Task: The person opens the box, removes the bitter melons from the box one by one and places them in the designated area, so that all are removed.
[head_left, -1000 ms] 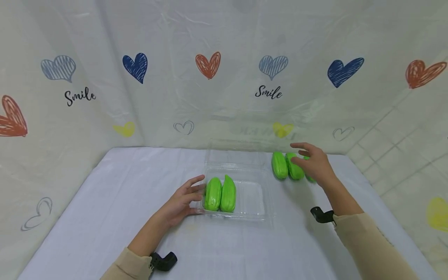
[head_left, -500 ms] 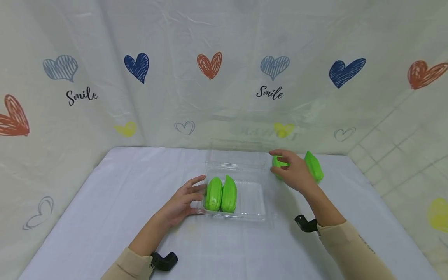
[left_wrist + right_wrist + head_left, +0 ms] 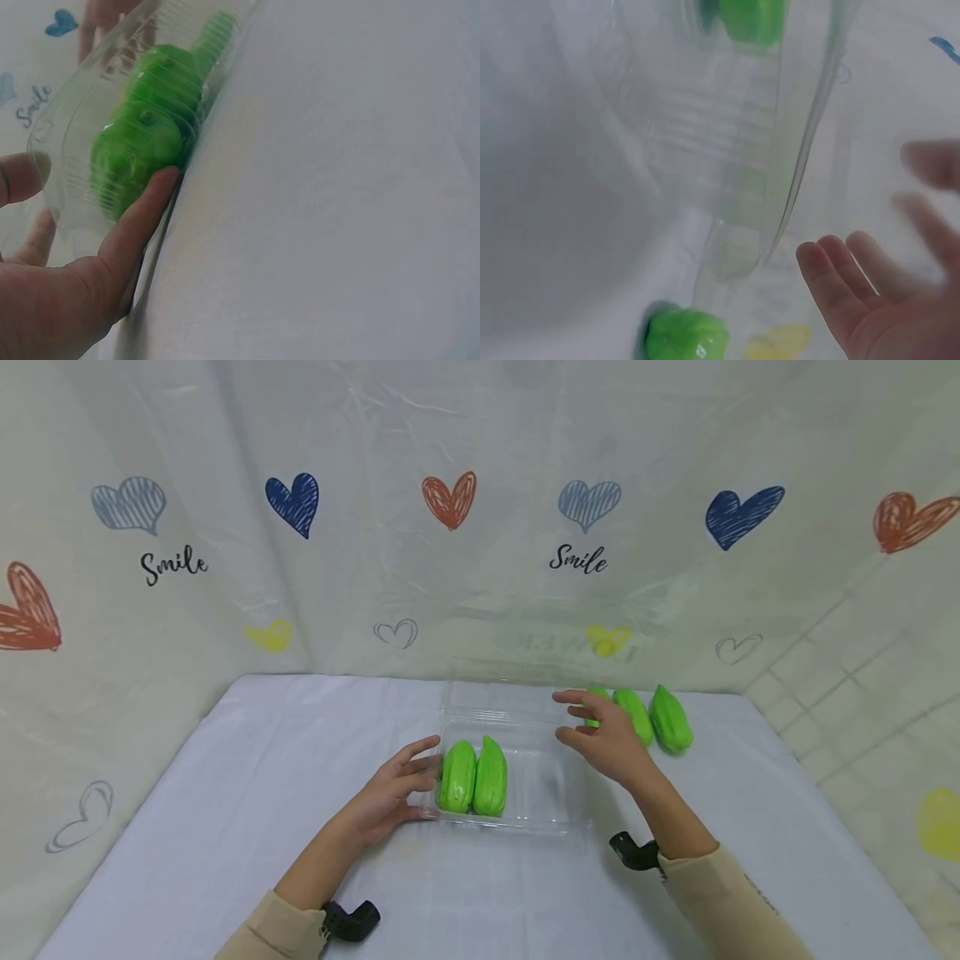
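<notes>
Pale heart-print backdrop closes off the far side. Counter in front of it, covered w/ white cloth. Beige sleeves come in from the near side: R sleeve and L sleeve. Clear plastic box sits mid-counter, lid swung back on its far side.

L hand at box's left side: grip spread, touching it, thumb at the near L corner, fingers apart along the left wall. R hand around box's far R corner: grip spread too, thumb & fingertips apart, nothing held; can't tell if it touches the box.

Green pcs, 5 total. Two lie side by side in L half of box: blunt pc on the left, pointed pc on the right, tip far. Other three in a row on the counter, far R of box: first pc mostly behind R hand, middle pc partly hidden, end pc in full view.

Smallest: black wrist cams, one per wrist.
</notes>
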`<state>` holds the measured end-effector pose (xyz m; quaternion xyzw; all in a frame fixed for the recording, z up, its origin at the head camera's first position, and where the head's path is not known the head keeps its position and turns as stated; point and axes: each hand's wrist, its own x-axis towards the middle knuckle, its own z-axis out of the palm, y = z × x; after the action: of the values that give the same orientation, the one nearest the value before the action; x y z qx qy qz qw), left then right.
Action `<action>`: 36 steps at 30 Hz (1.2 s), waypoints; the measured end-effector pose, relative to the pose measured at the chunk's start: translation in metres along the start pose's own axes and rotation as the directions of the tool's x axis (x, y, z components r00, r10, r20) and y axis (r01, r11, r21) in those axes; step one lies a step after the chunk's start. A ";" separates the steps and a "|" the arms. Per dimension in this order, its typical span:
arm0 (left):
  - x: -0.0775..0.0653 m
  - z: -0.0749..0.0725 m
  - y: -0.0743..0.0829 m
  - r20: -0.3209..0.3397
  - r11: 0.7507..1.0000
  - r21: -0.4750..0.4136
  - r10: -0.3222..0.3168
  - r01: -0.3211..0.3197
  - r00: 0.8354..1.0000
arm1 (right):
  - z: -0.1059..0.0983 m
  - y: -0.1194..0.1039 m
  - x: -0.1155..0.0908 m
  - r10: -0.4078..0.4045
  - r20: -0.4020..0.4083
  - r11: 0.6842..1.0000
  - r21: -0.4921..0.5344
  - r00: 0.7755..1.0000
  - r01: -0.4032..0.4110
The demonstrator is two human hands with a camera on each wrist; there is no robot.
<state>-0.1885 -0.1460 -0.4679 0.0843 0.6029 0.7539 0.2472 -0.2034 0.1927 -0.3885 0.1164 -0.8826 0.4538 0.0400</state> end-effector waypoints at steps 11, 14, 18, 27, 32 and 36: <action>0.000 0.000 0.000 0.005 1.000 -0.002 -0.002 0.002 1.000 | 0.018 -0.006 -0.005 -0.011 0.039 0.998 0.065 0.999 0.008; -0.001 0.000 0.000 0.005 1.000 0.000 -0.002 0.002 1.000 | 0.022 -0.008 -0.006 -0.003 0.042 0.997 0.074 0.999 0.000; -0.001 0.000 0.001 0.003 1.000 0.005 -0.003 0.003 1.000 | 0.027 -0.010 -0.008 0.001 0.046 0.997 0.080 0.999 -0.004; 0.000 0.000 0.000 0.001 1.000 0.004 -0.005 0.005 1.000 | 0.041 -0.011 -0.008 -0.017 0.090 0.994 0.106 0.996 0.007; 0.000 -0.002 -0.001 -0.001 1.000 0.003 -0.005 0.005 1.000 | 0.048 -0.013 -0.008 -0.017 0.113 0.996 0.093 0.993 0.007; 0.001 -0.002 -0.002 0.001 1.000 0.004 -0.008 0.008 1.000 | 0.053 -0.015 -0.009 -0.015 0.126 0.995 0.103 0.992 0.002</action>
<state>-0.1900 -0.1473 -0.4701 0.0825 0.6046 0.7516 0.2504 -0.1894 0.1426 -0.4097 0.1504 -0.8584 0.4900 -0.0201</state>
